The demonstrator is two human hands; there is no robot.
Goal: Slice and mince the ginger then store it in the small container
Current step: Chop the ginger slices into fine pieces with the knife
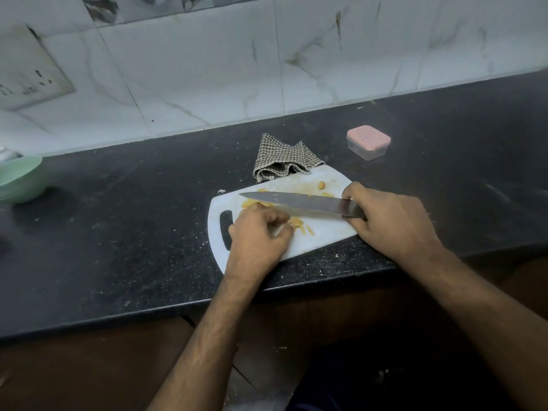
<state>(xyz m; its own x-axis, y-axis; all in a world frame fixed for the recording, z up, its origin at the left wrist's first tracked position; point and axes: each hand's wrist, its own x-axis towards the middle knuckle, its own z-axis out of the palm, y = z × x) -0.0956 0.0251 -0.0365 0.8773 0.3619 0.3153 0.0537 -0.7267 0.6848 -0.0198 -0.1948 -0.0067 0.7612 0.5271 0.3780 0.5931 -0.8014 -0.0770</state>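
No legible text in this view. Only candidate: a small white label (364, 139) on the pink lid (369, 138) of the small container (367, 151), bearing dark marks too small and blurred to read. No brand, number or sign made out on any other item in view.

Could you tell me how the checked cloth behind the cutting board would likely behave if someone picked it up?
The checked cloth lies in soft folds, so it would probably hang limp and unfold. It looks thin, so likely light. One edge overlaps the cutting board, so lifting it shouldn't disturb much.
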